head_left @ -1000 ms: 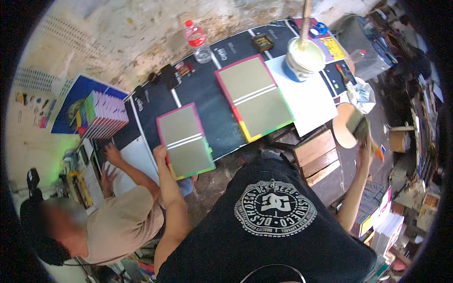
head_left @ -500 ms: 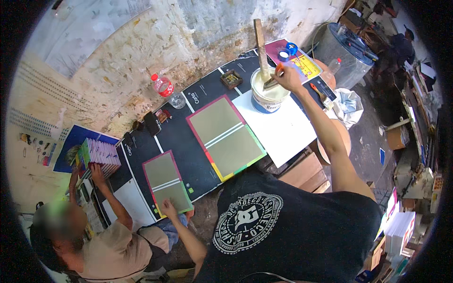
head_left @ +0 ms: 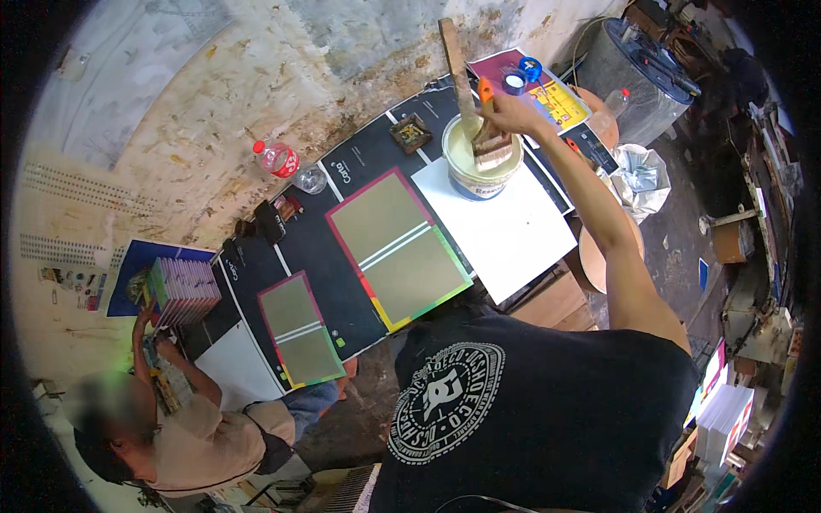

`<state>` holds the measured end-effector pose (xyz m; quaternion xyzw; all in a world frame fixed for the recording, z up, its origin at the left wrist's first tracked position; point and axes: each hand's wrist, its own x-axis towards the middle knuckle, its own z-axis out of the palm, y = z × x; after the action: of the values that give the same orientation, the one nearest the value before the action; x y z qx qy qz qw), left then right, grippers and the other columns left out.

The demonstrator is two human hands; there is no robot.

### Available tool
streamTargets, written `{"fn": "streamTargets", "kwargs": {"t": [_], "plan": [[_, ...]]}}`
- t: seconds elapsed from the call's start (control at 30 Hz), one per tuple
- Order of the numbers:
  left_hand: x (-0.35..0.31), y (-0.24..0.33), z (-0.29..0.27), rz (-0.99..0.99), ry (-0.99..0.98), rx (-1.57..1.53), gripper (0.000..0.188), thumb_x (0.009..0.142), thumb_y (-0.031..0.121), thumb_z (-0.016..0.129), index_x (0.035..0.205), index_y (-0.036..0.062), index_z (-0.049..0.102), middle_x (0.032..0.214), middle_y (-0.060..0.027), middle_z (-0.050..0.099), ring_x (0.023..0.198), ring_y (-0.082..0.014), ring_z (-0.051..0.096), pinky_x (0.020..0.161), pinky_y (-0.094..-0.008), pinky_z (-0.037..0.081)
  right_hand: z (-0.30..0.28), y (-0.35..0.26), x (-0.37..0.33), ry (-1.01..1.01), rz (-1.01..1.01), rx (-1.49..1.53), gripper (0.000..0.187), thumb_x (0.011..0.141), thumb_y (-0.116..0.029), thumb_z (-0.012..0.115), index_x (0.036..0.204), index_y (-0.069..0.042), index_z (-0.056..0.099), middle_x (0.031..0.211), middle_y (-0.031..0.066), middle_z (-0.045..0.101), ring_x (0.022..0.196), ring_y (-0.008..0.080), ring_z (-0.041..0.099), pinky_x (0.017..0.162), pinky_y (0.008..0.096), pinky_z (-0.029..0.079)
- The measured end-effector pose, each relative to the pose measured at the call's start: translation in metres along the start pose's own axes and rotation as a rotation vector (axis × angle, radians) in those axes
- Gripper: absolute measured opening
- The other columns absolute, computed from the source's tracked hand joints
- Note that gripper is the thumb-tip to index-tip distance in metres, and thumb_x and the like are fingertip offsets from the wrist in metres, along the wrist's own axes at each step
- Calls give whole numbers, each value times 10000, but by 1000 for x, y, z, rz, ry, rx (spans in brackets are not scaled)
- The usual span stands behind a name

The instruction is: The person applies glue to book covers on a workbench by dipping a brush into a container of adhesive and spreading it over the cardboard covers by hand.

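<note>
Well, my right hand is closed around the wide brush, bristles down in the white bucket, probably so drips fall back inside. Beneath, a white sheet likely shields the dark table; my left hand is out of view, its grasp unknowable.

The paintbrush has an orange handle, a brown middle and pale, creamy tips. The bucket is white with some blue near the bottom. The stick is brown.

The big panel is grayish tan, with two white stripes across it and pink, red, yellow and green edges. The small panel is grayish tan too, with white stripes and pink, green and yellow edges.

The bench is black with white lines. The sheet is plain white. The bottle is see-through, with a red cap and red label.
</note>
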<state>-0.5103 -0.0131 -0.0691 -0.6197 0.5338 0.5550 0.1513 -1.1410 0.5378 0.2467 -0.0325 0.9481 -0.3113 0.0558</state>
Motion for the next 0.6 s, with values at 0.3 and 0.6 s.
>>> {"fn": "streamTargets", "kwargs": {"t": [0.3, 0.6], "plan": [[-30, 92, 36, 302, 10, 2, 310, 1009, 265, 559, 1093, -28, 616, 907, -109, 655, 787, -157, 608, 718, -318, 487, -6, 3, 49, -300, -140, -148, 449, 966, -453, 557, 977, -8, 610, 754, 135, 649, 642, 255, 654, 581, 413, 499], [-121, 279, 142, 1449, 33, 613, 516, 854, 257, 750, 1268, 9, 570, 1264, -195, 584, 1152, -348, 571, 986, -418, 448, -5, -142, -10, -203, -404, -534, 623, 839, -390, 744, 1288, -62, 464, 988, 264, 678, 950, 451, 657, 816, 529, 519]]}}
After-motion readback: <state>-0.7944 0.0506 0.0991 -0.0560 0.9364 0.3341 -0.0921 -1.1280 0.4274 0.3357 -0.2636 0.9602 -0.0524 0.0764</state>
